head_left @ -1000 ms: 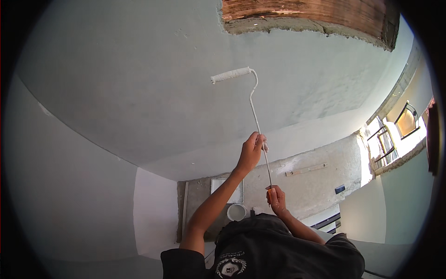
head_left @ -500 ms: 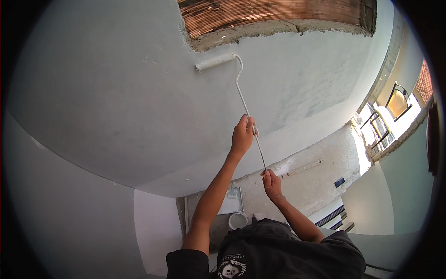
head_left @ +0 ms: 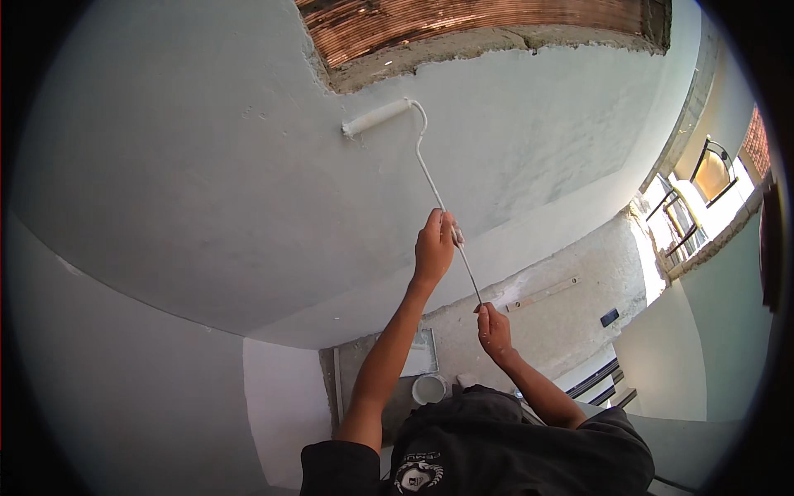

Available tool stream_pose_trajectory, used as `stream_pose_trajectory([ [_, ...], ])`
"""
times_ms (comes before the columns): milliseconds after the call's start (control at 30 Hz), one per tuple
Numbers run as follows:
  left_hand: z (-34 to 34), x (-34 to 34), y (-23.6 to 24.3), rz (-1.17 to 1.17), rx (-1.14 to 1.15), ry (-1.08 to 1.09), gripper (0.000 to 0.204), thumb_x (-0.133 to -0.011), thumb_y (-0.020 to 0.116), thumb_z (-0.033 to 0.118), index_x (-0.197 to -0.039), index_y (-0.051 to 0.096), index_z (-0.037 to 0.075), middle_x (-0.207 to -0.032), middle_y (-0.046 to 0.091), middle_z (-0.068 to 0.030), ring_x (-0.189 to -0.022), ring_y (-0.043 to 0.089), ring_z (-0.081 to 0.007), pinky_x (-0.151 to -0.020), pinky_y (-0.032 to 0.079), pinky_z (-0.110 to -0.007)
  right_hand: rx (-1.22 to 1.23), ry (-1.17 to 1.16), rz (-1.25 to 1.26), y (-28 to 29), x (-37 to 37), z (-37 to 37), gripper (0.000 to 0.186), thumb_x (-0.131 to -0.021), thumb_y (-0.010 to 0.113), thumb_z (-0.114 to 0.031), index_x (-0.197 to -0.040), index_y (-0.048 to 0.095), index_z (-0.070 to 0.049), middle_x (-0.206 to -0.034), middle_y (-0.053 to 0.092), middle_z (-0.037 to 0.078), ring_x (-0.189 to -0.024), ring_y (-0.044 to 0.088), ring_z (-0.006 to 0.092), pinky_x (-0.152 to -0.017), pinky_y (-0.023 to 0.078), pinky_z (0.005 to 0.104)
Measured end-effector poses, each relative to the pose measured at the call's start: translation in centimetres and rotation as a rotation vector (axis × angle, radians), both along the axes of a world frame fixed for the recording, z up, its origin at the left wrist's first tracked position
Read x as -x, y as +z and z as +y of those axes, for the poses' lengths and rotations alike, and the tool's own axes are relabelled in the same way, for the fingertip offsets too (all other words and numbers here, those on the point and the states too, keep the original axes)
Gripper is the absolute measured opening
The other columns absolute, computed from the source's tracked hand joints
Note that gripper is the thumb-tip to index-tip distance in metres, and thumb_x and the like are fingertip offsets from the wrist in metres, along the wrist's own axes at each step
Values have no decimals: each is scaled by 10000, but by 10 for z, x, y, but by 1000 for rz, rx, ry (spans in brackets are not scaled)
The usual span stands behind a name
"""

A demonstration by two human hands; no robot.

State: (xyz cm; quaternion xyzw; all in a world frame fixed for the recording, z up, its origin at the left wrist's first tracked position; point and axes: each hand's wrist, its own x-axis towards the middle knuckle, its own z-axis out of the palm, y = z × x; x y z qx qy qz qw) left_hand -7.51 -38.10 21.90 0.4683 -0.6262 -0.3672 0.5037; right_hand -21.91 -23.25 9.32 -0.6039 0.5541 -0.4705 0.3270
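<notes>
A white paint roller [head_left: 376, 118] lies against the pale grey wall [head_left: 273, 182], just below the rough lower edge of a window opening. Its bent metal rod [head_left: 426, 169] runs down toward me. My left hand [head_left: 434, 248] is closed around the rod about midway along. At its lower end, my right hand [head_left: 495, 331] grips the same roller's rod, fingers closed. Both arms are stretched up and forward. Whether the rod ends in a handle is hidden by my right hand.
Below on the floor stand a white bucket [head_left: 428, 389] and a paint tray [head_left: 423, 354], partly behind my left arm. A spirit level [head_left: 542, 294] and a small dark blue object [head_left: 609, 317] lie on the concrete. The window opening [head_left: 480, 33] has ragged edges. A doorway with a chair [head_left: 674, 219] is at right.
The roller has shifted slightly left and down on the wall, its far end tilting lower. My right hand has moved slightly to the right; both hands keep their grip.
</notes>
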Motion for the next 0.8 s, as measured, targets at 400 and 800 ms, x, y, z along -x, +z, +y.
stream_pose_trajectory([
  [400, 16, -9, -65, -139, -82, 51, 312, -1047, 397, 273, -880, 509, 33, -682, 651, -84, -641, 678, -193, -616, 519, -325, -34, 8, 43, -52, -2, 31, 221, -1006, 437, -169, -911, 568, -20, -628, 546, 196, -575, 573, 389, -553, 447, 442],
  [800, 20, -15, -32, -257, -8, 104, 303, -1040, 395, 307, -916, 511, 56, -701, 671, -83, -663, 690, -253, -621, 512, -374, 41, -3, 28, -37, -16, 29, 214, -1007, 443, -170, -914, 563, -19, -649, 553, 214, -597, 572, 403, -567, 446, 453],
])
